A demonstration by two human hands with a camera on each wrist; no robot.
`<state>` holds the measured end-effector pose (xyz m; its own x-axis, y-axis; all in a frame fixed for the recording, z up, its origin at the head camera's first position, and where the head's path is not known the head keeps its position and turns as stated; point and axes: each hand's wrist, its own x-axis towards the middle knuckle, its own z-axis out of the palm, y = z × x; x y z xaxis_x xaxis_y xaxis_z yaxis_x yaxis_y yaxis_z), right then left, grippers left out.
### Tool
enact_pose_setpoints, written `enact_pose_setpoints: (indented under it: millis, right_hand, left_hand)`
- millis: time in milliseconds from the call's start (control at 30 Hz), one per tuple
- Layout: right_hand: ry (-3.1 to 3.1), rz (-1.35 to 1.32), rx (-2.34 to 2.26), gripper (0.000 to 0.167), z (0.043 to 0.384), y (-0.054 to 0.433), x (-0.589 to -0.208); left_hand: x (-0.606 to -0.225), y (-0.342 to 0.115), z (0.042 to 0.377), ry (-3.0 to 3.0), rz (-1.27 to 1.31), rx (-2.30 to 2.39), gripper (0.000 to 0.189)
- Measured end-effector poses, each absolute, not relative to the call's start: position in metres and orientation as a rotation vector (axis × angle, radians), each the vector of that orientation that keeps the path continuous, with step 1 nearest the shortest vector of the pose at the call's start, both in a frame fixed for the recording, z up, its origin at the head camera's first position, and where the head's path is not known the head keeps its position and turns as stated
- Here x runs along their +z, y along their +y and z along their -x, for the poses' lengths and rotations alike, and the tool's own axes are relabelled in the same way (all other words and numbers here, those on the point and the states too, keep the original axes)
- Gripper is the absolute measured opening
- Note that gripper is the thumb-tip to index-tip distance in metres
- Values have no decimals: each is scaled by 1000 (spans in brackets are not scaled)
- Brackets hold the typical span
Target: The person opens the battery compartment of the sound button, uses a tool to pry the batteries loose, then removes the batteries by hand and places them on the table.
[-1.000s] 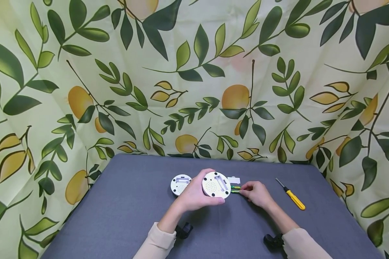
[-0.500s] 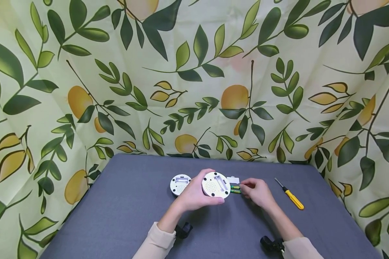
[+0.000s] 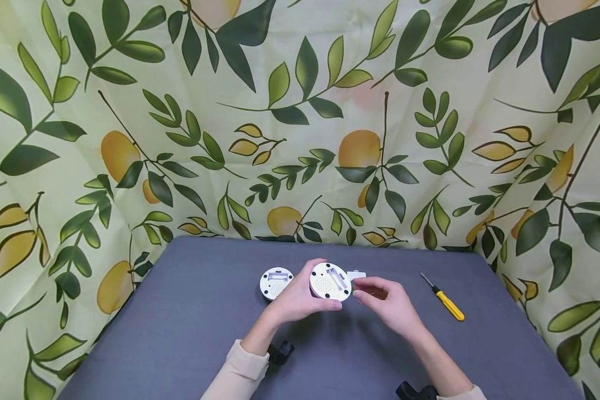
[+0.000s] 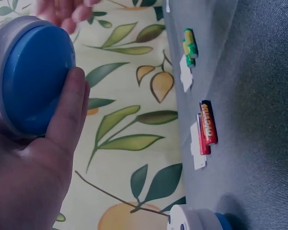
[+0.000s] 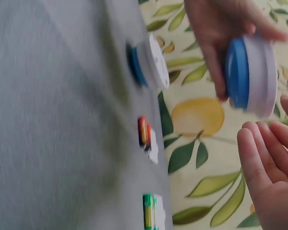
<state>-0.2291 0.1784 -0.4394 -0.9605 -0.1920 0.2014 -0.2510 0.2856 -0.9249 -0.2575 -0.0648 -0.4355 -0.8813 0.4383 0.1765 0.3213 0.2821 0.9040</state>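
My left hand [image 3: 302, 294] grips a round white button device [image 3: 331, 282] by its edge. Its underside, with speaker holes and an uncovered battery slot, faces up in the head view; the left wrist view shows its smooth blue top [image 4: 38, 79]. The slot looks bare. My right hand [image 3: 387, 303] hovers at the device's right side, fingertips close to the rim. In the right wrist view its thumb and fingers stand apart with nothing between them. Behind it on the table lie green batteries [image 5: 151, 211] beside a white battery cover [image 3: 356, 274].
A second, similar button device [image 3: 276, 282] rests underside up to the left, its slot uncovered. Red batteries [image 4: 208, 124] lie by another white cover [image 4: 197, 146], hidden in the head view. A yellow-handled screwdriver [image 3: 449, 304] lies at the right. Leaf-patterned cloth hangs behind the table [image 3: 180, 322].
My right hand has left the green batteries and moved left and nearer to the held device. The left hand keeps its grip; the head view has shifted slightly.
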Motion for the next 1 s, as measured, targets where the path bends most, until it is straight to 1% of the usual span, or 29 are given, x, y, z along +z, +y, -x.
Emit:
enact_pose_setpoints:
  millis: [133, 300, 367, 500, 633, 733, 867, 1000]
  right_hand:
    - [-2400, -476, 1859, 39, 224, 170, -438]
    - [-2277, -543, 1956, 53, 220, 163, -439]
    - [-2262, -542, 1967, 59, 219, 161, -439]
    - [-2291, -458, 1948, 68, 217, 161, -438]
    - [-2335, -403, 1909, 77, 217, 165, -437]
    - [-2371, -392, 1898, 83, 218, 170, -437]
    - [-2402, -397, 1927, 85, 222, 182, -437]
    - [-2416, -404, 1979, 84, 225, 196, -438]
  left_hand:
    - [-437, -65, 259, 2418, -697, 1684, 99]
    - [-440, -64, 259, 2370, -699, 1706, 99]
    - [-440, -64, 259, 2328, -742, 1709, 100]
    - [-439, -64, 258, 2189, -853, 1709, 100]
    - [-436, -62, 257, 2060, -942, 1693, 93]
    - [-434, -58, 256, 2029, -958, 1685, 86]
    - [-436, -52, 256, 2076, -916, 1688, 75]
    - [-440, -45, 259, 2081, -895, 1729, 70]
